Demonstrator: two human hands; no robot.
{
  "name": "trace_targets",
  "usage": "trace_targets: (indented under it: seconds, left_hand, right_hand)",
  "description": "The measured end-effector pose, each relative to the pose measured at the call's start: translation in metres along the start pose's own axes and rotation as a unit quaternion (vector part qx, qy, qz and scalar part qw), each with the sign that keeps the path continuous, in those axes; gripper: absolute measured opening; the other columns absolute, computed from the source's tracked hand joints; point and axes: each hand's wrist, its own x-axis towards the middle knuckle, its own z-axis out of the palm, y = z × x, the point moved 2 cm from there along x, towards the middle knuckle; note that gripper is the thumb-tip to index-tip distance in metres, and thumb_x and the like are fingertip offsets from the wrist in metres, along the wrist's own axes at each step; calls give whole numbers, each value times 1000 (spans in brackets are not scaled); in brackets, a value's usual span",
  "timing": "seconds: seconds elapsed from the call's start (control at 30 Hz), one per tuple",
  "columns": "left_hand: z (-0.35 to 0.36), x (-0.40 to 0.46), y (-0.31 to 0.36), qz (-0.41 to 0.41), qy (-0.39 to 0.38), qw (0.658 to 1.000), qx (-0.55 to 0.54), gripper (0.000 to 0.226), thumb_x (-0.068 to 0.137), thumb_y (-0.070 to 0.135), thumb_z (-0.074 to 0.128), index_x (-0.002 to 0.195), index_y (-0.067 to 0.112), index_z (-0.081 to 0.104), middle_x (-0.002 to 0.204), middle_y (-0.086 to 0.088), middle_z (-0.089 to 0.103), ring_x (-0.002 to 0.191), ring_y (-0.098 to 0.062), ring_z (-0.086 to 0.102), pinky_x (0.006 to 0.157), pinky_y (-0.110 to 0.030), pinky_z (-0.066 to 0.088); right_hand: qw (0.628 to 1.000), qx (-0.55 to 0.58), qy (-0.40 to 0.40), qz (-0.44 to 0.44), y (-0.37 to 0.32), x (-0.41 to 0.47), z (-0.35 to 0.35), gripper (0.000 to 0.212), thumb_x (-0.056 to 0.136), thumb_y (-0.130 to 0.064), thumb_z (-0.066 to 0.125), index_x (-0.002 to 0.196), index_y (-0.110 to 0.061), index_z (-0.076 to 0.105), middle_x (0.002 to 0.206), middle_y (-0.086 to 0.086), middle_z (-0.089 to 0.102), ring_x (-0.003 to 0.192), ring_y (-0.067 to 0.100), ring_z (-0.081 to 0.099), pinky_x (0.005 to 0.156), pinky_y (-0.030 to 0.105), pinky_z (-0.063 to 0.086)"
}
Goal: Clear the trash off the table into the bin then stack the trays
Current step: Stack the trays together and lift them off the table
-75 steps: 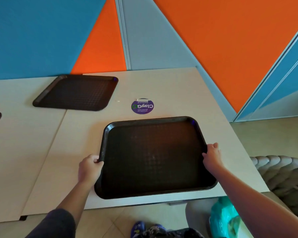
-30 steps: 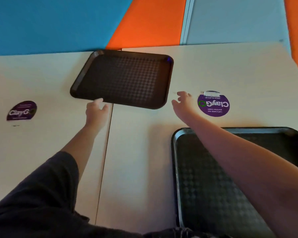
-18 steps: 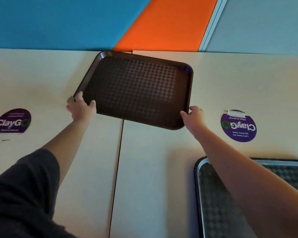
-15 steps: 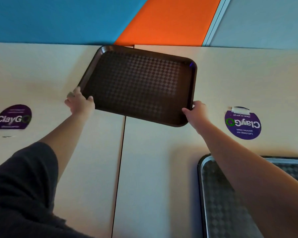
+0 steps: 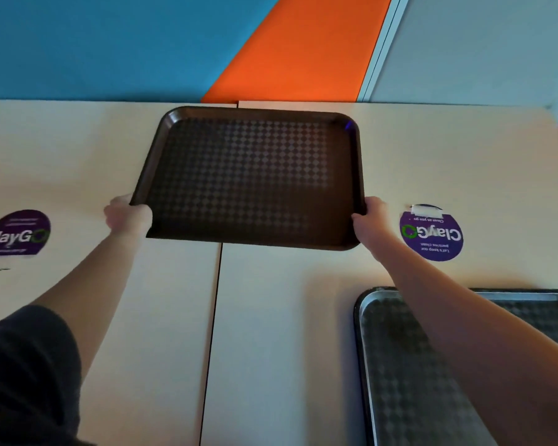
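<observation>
A dark brown tray (image 5: 252,175) with a diamond-patterned floor sits across the seam of two pale tables, near the wall. My left hand (image 5: 128,215) grips its near left corner, fingers curled over the rim. My right hand (image 5: 369,217) grips its near right corner the same way. A second dark tray (image 5: 397,365) lies at the lower right near the table's front, partly hidden under my right forearm. No trash or bin is in sight.
Two round purple ClayGo stickers lie on the tabletop, one at the left (image 5: 15,233) and one at the right (image 5: 432,235). A dark seam (image 5: 215,317) divides the two tables. A blue, orange and grey wall (image 5: 271,46) runs directly behind them.
My hands left the near tray, reached to the far tray and took hold of its near corners. Since half a second ago it has turned square to me and come slightly nearer.
</observation>
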Motion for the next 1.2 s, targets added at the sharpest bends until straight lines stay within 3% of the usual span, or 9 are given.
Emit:
trace_targets:
  seconds: [0.1,0.23,0.43,0.57,0.63,0.73,0.87,1.0,1.2]
  left_hand:
    - [-3,-22,6,10,9,999,-32,34,67,-12,43,90,-1,64,79,-16,52,74,-30,51,69,-29,41]
    - [-4,-58,16,21,3,998,-66,31,64,-14,39,79,4,60,66,-5,45,68,-27,45,68,-25,38]
    - [0,-132,21,50,16,993,-101,24,62,-16,39,74,-2,55,73,-8,43,66,-24,38,65,-27,34]
    - [9,-196,20,60,14,991,-121,22,60,-15,37,70,-1,51,74,-5,36,68,-20,29,50,-32,27]
    - [17,-232,20,70,4,989,-128,25,59,-16,38,69,2,51,74,-4,36,68,-20,30,45,-32,21]
    - [27,-290,17,67,-9,987,-147,29,60,-19,40,74,-1,57,67,-1,42,57,-20,36,42,-23,27]
    - [44,-352,5,61,-42,986,-146,32,59,-18,36,75,0,57,60,-3,40,59,-23,35,47,-24,26]
    - [63,-407,-8,54,-77,987,-128,48,67,-16,36,97,14,58,82,-7,55,71,-23,49,49,-22,35]
    - [89,-457,-35,65,-121,983,-123,9,80,1,51,76,8,57,73,-10,53,65,-24,47,57,-29,34]
  right_hand:
    - [1000,-10,20,-14,7,-8,-19,30,85,-2,47,113,-3,58,106,15,62,94,34,60,80,41,53]
    - [1000,1,26,-12,26,-20,-49,30,90,-4,45,119,-5,54,111,16,59,88,30,58,69,32,47]
    - [998,32,38,-27,70,-39,-104,32,88,1,43,114,-6,59,107,14,62,90,29,59,77,32,49]
    - [998,31,40,-24,115,-56,-147,33,84,-4,45,113,-8,59,112,14,60,97,32,60,89,42,51]
    - [999,18,45,-19,143,-68,-169,33,83,-6,46,112,-8,60,112,15,60,96,33,59,86,38,51]
    - [998,-1,55,-20,183,-89,-202,30,79,-6,48,105,-7,63,107,17,61,89,33,61,75,31,47]
    - [998,0,54,-9,230,-119,-233,27,80,-1,46,99,-9,64,92,13,65,81,32,61,70,33,50]
    - [998,-1,53,27,280,-145,-259,28,87,0,42,106,-9,61,99,11,60,86,28,57,74,35,49]
    - [997,-26,61,42,340,-174,-279,29,76,3,44,96,-1,64,94,20,61,86,36,60,74,37,51]
